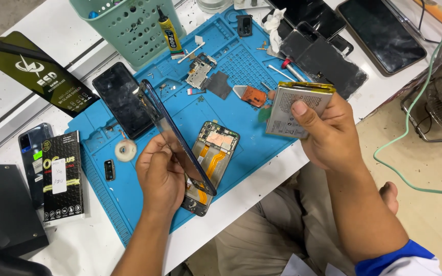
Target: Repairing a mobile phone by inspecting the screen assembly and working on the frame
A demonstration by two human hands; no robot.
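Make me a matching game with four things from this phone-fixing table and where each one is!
Things:
1. silver battery
2. dark phone frame
3. glue tube
4. roll of tape

Places:
A. leaning on the green basket
B. lying on the blue mat, left of the left hand
C. in the right hand
D. in the left hand

Pairs: 1-C, 2-D, 3-A, 4-B

Matt blue rubbery mat (251,110), glossy dark phone frame (172,130), silvery foil-wrapped battery (293,110), perforated green plastic basket (131,28)
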